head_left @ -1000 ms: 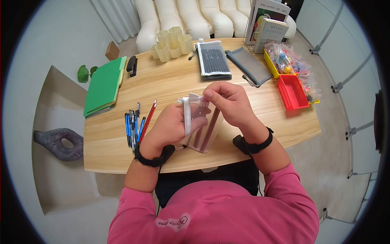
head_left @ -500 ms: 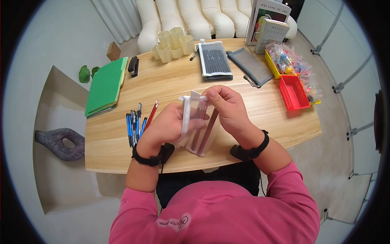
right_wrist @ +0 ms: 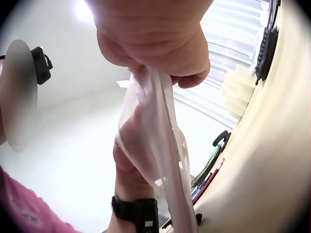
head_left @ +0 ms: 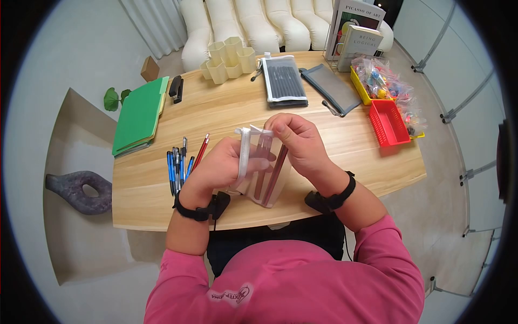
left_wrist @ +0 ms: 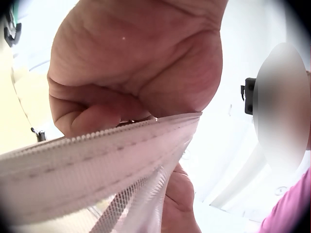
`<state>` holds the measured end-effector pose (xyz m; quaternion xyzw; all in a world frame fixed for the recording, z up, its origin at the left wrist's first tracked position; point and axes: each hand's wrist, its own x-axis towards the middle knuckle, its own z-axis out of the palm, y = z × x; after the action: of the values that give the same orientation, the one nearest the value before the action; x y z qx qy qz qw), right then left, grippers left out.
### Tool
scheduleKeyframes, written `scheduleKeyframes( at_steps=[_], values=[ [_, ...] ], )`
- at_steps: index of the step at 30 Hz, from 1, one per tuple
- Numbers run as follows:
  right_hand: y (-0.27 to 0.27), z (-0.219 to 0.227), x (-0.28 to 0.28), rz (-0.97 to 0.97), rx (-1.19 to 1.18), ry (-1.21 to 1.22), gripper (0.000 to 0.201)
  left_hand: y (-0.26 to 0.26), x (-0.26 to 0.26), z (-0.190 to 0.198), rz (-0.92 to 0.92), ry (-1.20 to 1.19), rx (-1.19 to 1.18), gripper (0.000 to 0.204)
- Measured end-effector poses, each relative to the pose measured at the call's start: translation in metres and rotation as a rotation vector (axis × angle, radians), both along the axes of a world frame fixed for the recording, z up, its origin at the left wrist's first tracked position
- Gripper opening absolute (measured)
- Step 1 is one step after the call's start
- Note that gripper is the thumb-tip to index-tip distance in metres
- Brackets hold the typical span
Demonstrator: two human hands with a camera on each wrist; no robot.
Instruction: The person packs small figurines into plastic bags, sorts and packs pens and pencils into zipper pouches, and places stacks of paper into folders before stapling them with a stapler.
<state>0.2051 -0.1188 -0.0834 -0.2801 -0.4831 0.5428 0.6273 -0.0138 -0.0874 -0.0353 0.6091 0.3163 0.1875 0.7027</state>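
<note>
A see-through mesh pouch with a white zipper edge hangs between the two hands, with long dark red pencil-like items visible through it. The left hand grips the zippered side, its thumb seen through the mesh. At the pouch's upper corner the right hand pinches the edge between thumb and fingers. In the left wrist view the white zipper band crosses under the curled left hand. The right wrist view shows the mesh hanging from the right hand.
Blue and black pens and red pencils lie left of the hands. Behind are a green folder, stapler, cream hexagonal holder, filled pouch, grey pouch, red basket and yellow basket.
The pouch's lower end has swung slightly left, and its upper corner has been drawn closer to the right hand's fingers. Both hands keep their hold.
</note>
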Motion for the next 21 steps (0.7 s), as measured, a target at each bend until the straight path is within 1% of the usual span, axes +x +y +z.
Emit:
scheduleKeyframes(
  at_steps=[2,3,5,9,11,12,13,14,15,17,18,19,20,21],
  values=[
    [0.000,-0.001,-0.002,0.089,-0.004,0.081,0.025,0.001,-0.001,0.001,-0.011,0.012,-0.005,0.042],
    [0.001,-0.002,-0.002,0.090,-0.003,0.080,0.025,0.003,-0.003,0.000,-0.032,0.022,0.020,0.040],
    [0.002,-0.002,-0.001,0.157,-0.026,0.128,0.025,0.003,-0.004,-0.001,-0.048,0.031,0.046,0.039],
    [0.006,-0.001,0.004,0.175,0.012,0.093,0.022,0.002,-0.004,-0.002,-0.019,0.008,0.046,0.035],
    [0.005,0.003,0.008,0.118,-0.050,-0.037,0.017,0.001,-0.003,-0.001,-0.011,0.003,0.038,0.034],
    [0.005,0.006,0.011,0.118,-0.050,-0.037,0.017,-0.001,-0.002,0.000,0.015,0.053,0.050,0.033],
    [0.004,0.009,0.014,0.063,0.013,-0.140,0.015,-0.002,-0.001,0.000,0.042,0.103,0.061,0.033],
    [0.004,0.012,0.016,0.008,0.077,-0.242,0.013,-0.002,0.000,-0.002,0.042,0.104,0.060,0.033],
    [0.004,0.015,0.017,0.009,0.077,-0.242,0.013,-0.001,0.001,-0.003,0.017,0.125,0.080,0.034],
    [0.003,0.021,0.018,-0.090,0.132,-0.436,0.012,0.000,0.001,-0.006,-0.008,0.146,0.101,0.034],
    [0.002,0.025,0.018,-0.089,0.132,-0.437,0.012,0.000,0.001,-0.007,0.009,0.153,0.148,0.034],
    [0.000,0.030,0.018,-0.099,0.161,-0.516,0.011,0.000,0.001,-0.007,0.027,0.160,0.195,0.034],
    [-0.001,0.031,0.018,-0.109,0.191,-0.595,0.011,0.000,0.000,-0.008,0.029,0.160,0.195,0.034],
    [-0.001,0.030,0.018,-0.109,0.191,-0.595,0.011,0.000,0.000,-0.008,0.019,0.152,0.168,0.034]
  ],
)
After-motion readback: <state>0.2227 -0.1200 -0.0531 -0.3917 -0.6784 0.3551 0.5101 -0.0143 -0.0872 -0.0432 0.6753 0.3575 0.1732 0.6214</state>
